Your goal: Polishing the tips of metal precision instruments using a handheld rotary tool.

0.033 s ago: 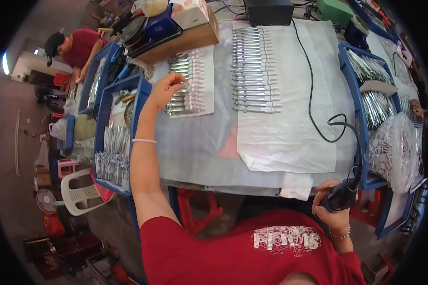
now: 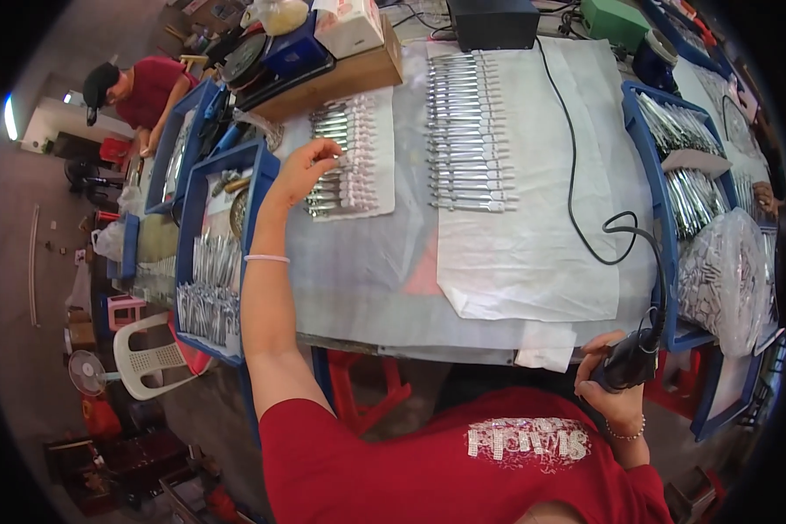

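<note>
My left hand (image 2: 306, 172) reaches over a row of slim silvery metal rods with pale ends (image 2: 361, 183), laid on a white sheet at the left of the table. Thumb and fingertips come together at the row's left side; whatever lies between them is too small to make out. At the near right edge, my right hand (image 2: 610, 398) is wrapped round a black corded power tool (image 2: 624, 362), whose tip does not show. Its black cable (image 2: 573, 175) runs across the table to a dark box (image 2: 495, 24). A second row of similar rods (image 2: 467, 140) lies in the middle.
Blue bins of metal rods flank me, one at left (image 2: 208, 288) and one at right (image 2: 644, 157). A clear bag of small parts (image 2: 720, 275) bulges beside the right bin. A wooden box (image 2: 349, 80) stands at the back. Another person (image 2: 153, 92) works at far left.
The whole view has shifted down very slightly. Both hands keep the same pose, and the rods and tool have not visibly moved on the table.
</note>
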Available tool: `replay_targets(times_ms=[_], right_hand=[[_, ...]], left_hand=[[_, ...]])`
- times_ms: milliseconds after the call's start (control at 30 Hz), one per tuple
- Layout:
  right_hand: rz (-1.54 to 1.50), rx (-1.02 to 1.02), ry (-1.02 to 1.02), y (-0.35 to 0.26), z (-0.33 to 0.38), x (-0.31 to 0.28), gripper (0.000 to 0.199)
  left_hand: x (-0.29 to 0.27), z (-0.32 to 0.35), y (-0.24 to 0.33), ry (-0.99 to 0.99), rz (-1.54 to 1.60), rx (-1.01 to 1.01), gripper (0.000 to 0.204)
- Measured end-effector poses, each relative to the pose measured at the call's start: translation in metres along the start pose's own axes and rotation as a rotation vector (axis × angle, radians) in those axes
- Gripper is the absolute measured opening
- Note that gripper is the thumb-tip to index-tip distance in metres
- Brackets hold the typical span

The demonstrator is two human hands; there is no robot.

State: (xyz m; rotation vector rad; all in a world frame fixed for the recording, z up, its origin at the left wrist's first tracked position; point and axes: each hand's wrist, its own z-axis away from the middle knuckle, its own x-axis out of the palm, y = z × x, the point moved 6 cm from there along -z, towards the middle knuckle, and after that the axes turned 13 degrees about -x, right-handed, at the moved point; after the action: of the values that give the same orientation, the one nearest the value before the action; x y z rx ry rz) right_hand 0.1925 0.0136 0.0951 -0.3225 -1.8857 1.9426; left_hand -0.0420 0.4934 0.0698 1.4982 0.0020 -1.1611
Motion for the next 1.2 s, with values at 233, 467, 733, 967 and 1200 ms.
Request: replay_targets(times_ms=[233, 467, 733, 967, 1200], right_hand=[[0.029, 0.036, 0.011, 0.001, -0.008, -0.001, 0.05], [0.074, 0.041, 0.004, 0.005, -0.011, 0.004, 0.048], [0.109, -0.014, -0.001, -0.001, -0.002, 0.003, 0.044], [0.019, -0.066, 0.023, -0.011, 0.012, -0.002, 0.045], [0.161, -0.064, -0.072, -0.029, 0.033, -0.002, 0.039]], left_hand=[[0.003, -0.022, -0.029, -0.182, -0.028, -0.117, 0.014], [-0.003, -0.019, -0.031, -0.061, -0.142, 0.0, 0.014], [-0.004, 0.003, -0.004, 0.109, -0.122, 0.022, 0.015], [0.089, 0.047, 0.109, 0.017, -0.146, 0.414, 0.014], [0.193, 0.046, 0.143, 0.053, -0.432, 0.444, 0.009]])
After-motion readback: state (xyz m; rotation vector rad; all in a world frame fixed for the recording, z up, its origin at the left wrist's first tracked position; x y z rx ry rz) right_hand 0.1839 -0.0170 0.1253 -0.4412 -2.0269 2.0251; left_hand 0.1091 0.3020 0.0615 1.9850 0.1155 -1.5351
